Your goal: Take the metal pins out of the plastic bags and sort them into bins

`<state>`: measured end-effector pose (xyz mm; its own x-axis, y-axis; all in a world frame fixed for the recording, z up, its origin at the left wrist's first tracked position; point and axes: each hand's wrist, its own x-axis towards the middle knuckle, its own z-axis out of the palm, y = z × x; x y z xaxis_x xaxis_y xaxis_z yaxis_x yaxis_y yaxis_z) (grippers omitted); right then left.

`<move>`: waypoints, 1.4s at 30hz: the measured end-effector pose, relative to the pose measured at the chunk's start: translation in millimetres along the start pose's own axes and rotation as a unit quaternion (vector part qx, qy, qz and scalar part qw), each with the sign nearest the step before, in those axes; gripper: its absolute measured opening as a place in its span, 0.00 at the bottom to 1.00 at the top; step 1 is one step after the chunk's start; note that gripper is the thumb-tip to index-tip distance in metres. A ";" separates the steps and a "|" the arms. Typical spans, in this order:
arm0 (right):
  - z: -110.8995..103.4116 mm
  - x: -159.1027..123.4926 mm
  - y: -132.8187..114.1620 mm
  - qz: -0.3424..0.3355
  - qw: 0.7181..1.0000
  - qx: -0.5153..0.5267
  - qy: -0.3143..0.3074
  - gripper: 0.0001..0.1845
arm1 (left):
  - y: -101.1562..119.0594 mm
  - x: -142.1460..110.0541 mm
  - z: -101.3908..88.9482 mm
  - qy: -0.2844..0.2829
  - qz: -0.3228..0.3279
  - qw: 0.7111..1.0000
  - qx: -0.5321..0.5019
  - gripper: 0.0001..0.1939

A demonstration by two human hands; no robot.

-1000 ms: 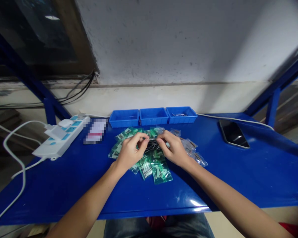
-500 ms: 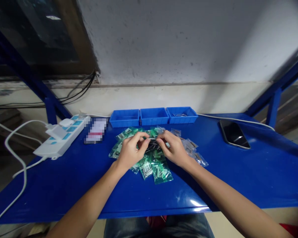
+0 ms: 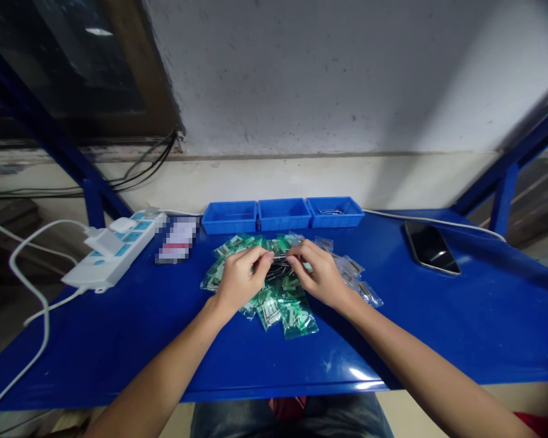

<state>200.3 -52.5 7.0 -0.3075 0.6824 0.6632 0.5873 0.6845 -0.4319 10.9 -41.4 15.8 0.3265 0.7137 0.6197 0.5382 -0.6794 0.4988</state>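
A heap of small clear and green plastic packets [image 3: 283,304] with metal parts inside lies on the blue table [image 3: 119,340]. Over the heap, my left hand [image 3: 240,277] and my right hand [image 3: 317,274] meet, fingers pinched on the two ends of one small packet of dark metal pins [image 3: 279,260]. Both hands hover just above the pile, wrists low over the table. Several emptier clear packets [image 3: 360,286] spread out to the right of my right hand.
Three blue bins [image 3: 281,214] line the table's back edge; the right one holds a few metal pins. A white power strip [image 3: 112,252] with plugs and cables sits at the left, a blurred card [image 3: 177,240] beside it. A dark phone [image 3: 430,246] lies at the right.
Both hands stay over the heap; the fingers have shifted slightly on the small packet, the left fingertips closing in a little toward the right ones.
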 end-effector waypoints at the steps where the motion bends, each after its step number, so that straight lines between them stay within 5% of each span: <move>1: -0.6 0.2 0.1 0.001 1.000 0.000 0.002 0.07 | 0.0 0.2 -0.1 -0.002 -0.005 1.000 -0.002 0.11; 9: -8.3 4.3 1.6 0.022 0.997 0.009 0.077 0.11 | -14.6 0.0 7.8 -0.135 -0.019 0.985 0.102 0.08; 15: -26.8 11.1 10.0 0.077 0.972 -0.003 0.223 0.07 | -18.2 -3.8 10.2 -0.212 -0.020 0.961 0.177 0.06; 20: -55.4 24.6 21.2 0.071 0.920 -0.104 0.371 0.05 | -15.5 -4.3 8.6 -0.214 -0.016 0.963 0.162 0.05; 24: -76.0 35.1 13.9 -0.014 0.853 -0.143 0.502 0.05 | -17.8 -4.9 9.1 -0.206 -0.006 0.967 0.149 0.05; 29: -90.8 43.4 4.5 -0.068 0.795 -0.187 0.572 0.07 | -19.3 -4.7 10.7 -0.206 -0.007 0.966 0.153 0.07; 32: -91.5 46.3 23.5 -0.027 0.821 -0.226 0.523 0.07 | -17.1 -3.9 12.0 -0.199 -0.008 0.970 0.138 0.07; 35: -80.9 40.8 54.4 0.100 0.911 -0.243 0.318 0.11 | -10.6 -2.5 11.6 -0.164 -0.013 0.983 0.082 0.07; 38: -58.1 25.6 68.7 0.193 0.947 -0.228 0.116 0.14 | -2.2 -0.4 8.3 -0.137 -0.038 0.990 0.009 0.06; 42: -22.9 9.2 40.6 0.145 0.986 -0.080 -0.036 0.13 | 3.5 2.6 4.4 -0.080 -0.093 0.985 -0.119 0.05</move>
<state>238.5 -24.2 9.5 -0.1583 0.8634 0.4790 0.7674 0.4128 -0.4905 17.1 -41.2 16.5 0.3686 0.8343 0.4100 0.4093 -0.5416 0.7342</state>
